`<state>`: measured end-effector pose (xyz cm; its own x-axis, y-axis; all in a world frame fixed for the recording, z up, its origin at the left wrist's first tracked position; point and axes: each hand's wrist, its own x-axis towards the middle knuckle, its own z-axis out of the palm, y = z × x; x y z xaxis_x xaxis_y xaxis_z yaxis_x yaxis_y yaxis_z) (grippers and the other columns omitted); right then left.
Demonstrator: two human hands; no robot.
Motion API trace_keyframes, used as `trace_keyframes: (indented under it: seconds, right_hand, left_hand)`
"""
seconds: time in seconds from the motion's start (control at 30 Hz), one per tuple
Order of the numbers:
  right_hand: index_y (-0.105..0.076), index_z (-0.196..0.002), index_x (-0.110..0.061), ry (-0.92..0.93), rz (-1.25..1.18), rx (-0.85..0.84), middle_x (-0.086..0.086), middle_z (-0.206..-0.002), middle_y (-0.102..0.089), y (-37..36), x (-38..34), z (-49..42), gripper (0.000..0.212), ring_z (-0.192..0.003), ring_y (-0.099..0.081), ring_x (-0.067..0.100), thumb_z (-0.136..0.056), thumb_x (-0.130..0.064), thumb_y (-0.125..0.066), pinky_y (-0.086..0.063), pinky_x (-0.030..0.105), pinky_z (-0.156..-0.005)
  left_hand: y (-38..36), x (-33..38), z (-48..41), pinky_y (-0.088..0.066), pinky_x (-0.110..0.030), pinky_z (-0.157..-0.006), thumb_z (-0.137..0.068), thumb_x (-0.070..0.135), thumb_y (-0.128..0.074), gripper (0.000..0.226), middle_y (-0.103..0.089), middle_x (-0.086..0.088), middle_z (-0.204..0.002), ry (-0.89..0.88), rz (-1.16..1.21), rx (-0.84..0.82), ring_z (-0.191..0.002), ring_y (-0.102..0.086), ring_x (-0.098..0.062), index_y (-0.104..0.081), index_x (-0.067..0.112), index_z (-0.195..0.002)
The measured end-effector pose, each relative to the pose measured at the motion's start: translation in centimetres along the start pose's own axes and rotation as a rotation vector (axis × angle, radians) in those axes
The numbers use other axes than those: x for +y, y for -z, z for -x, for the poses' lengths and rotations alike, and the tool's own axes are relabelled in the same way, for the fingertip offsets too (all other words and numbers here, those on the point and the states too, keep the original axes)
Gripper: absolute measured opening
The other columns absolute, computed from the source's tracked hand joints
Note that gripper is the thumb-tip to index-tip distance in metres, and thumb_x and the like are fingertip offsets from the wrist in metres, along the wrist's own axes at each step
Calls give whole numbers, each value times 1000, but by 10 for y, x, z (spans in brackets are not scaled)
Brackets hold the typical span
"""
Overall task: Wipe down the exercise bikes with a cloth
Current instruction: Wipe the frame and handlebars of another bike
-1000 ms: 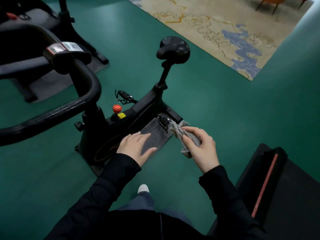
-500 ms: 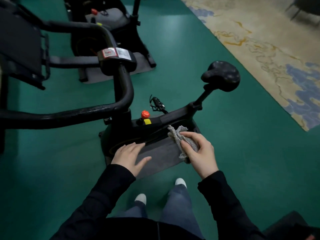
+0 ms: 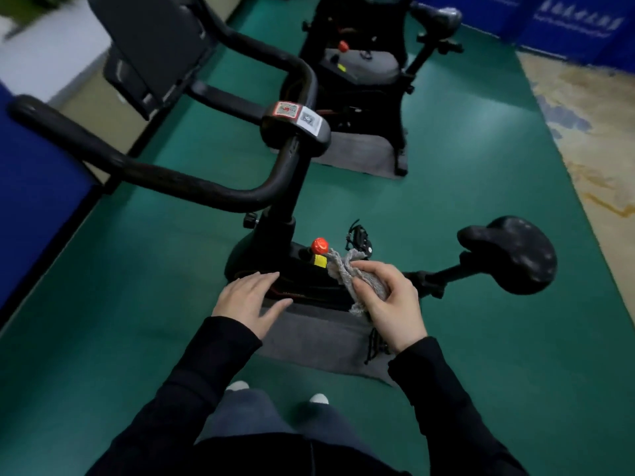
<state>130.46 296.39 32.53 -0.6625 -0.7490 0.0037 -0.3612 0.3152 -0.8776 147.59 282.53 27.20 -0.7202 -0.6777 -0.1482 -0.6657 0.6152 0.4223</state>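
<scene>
We look down on the near exercise bike (image 3: 285, 207), which stands on a grey mat (image 3: 316, 338) in the middle of the green floor (image 3: 481, 201); its black handlebar (image 3: 171, 180) sweeps out to the left and its saddle (image 3: 512, 255) juts to the right. The right hand (image 3: 388, 304) is curled round a bunched grey cloth (image 3: 347, 273), thumb and fingers pinching it; the loose end of the cloth lies against the top of the bike's frame, just right of the red knob (image 3: 319, 245) and the yellow label (image 3: 320, 260) below it. The left hand (image 3: 251, 300) is spread flat with fingers straight and close together, holding nothing, over the near left part of the frame; we cannot tell whether the palm touches the frame or hovers just above it. A black pedal (image 3: 359, 235) shows just beyond the cloth. Farther off stands a second bike (image 3: 364, 80) on its own grey mat; a patterned rug (image 3: 591, 139) borders the floor on the right, and blue panels (image 3: 577, 25) close the far right corner. Dark sleeves, grey trousers and two pale shoe tips fill the near edge.
</scene>
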Motion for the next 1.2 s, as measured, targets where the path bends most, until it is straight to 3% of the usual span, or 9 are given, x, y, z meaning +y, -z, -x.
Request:
trace_keyframes:
  seconds: [0.1, 0.3, 0.63, 0.9, 1.2]
  right_hand:
    - [-71, -99, -17, 59, 1, -85, 0, -105, -67, 7, -3, -10, 20, -100, -57, 0, -84, -4, -66, -37, 5, -88]
    - [-71, -101, -14, 189, -12, -254, 1, -106, -68, 6, -16, -29, 19, -105, -59, 9, -85, -6, -66, -42, 21, -96]
    - [-69, -99, -22, 418, -93, -487, -5, -104, -67, -42, -61, -55, 22, -102, -60, 3, -85, -5, -66, -43, 14, -90]
    - [-70, -101, -14, 481, -188, -461, -1, -102, -67, -71, -108, -95, 18, -100, -62, 12, -85, -6, -66, -49, 38, -92]
    - [-69, -100, -19, 586, -141, -436, -4, -102, -66, -110, -144, -125, 19, -102, -60, 5, -86, -7, -66, -47, 31, -94]
  left_hand:
    - [1, 7, 11, -25, -30, -111, -91, 48, -50, 57, -47, -2, -142, 92, 27, 75, -135, -36, -17, -42, 19, -140]
    - [7, 8, 34, -19, -29, -111, -91, 53, -44, 59, -42, 0, -145, 291, 25, 157, -137, -31, -14, -37, 23, -142]
    - [35, -13, 56, -20, -31, -111, -91, 52, -44, 59, -42, -2, -145, 525, 61, 310, -137, -32, -16, -37, 23, -142]
    - [58, -45, 48, -20, -31, -111, -91, 54, -42, 60, -41, 0, -146, 629, 110, 401, -137, -31, -15, -34, 25, -143]
    - [91, -75, 17, -26, -34, -111, -92, 52, -42, 60, -43, -1, -144, 593, 198, 475, -134, -34, -18, -33, 24, -143]
